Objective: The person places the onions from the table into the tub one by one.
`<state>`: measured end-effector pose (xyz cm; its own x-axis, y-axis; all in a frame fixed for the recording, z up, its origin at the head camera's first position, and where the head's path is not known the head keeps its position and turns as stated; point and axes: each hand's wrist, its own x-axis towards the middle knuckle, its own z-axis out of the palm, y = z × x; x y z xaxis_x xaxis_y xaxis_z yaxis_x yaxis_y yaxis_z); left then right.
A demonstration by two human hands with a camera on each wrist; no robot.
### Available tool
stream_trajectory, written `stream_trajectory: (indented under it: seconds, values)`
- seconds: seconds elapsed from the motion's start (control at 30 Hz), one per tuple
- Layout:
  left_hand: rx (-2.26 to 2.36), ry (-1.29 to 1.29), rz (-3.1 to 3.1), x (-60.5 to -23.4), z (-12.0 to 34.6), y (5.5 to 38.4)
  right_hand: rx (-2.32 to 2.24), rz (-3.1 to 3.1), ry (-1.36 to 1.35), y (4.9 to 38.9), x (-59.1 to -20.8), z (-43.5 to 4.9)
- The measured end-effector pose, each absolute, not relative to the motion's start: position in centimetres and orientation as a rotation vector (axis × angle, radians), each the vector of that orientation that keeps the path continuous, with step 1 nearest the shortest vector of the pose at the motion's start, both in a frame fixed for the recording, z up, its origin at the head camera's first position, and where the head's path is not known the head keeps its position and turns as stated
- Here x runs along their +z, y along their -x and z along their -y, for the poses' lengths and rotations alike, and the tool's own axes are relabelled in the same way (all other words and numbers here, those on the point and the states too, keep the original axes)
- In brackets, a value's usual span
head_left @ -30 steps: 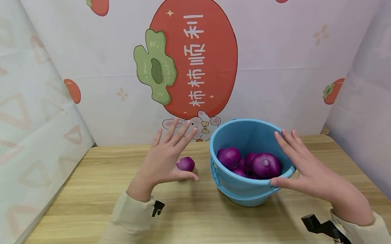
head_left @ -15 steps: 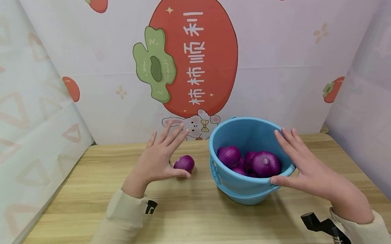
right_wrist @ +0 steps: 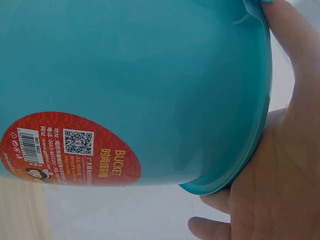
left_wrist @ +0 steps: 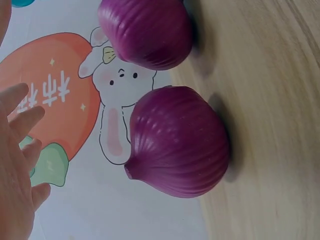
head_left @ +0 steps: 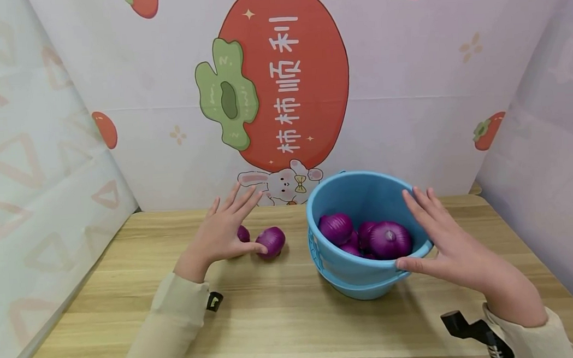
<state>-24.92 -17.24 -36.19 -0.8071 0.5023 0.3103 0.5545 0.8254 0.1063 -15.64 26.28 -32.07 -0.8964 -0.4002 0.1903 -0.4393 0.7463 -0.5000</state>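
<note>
My left hand (head_left: 216,235) hovers over the table's left half with fingers spread, holding nothing. Just beyond its thumb lies a purple onion (head_left: 272,242) on the wood. A second onion (head_left: 243,233) is partly hidden behind the hand; in the left wrist view this onion (left_wrist: 180,142) shows whole, its stem end pointing toward the hand's side. My right hand (head_left: 453,245) rests against the rim of a blue bucket (head_left: 359,284), thumb at the near side and straight fingers at the far right. Inside the bucket sit several purple onions (head_left: 390,240).
The bucket stands on a wooden table (head_left: 286,332), right of the loose onions. A printed cloth backdrop (head_left: 401,128) rises behind the table, with more cloth at both sides. A red label (right_wrist: 70,150) is stuck on the bucket's outer wall.
My left hand has drifted left and slightly down, fingers still spread, bringing the second onion partly into sight behind it. The right hand stays at the bucket's rim.
</note>
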Motion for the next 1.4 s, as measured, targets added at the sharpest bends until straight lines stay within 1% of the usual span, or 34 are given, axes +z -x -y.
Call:
stream_trajectory:
  seconds: [0.37, 0.8, 1.4]
  values:
    - [-0.299, 0.785, 2.802, -37.0, 17.9, 25.9, 0.854, 2.874, -0.689, 15.7, -32.1, -26.3]
    - [-0.353, 0.789, 2.845, -37.5, 18.1, 26.4, 0.827, 2.879, -0.679, 15.7, -31.9, -26.3]
    - [-0.398, 0.791, 2.910, -39.1, 19.1, 27.1, 0.841, 2.870, -0.688, 15.6, -32.0, -26.3]
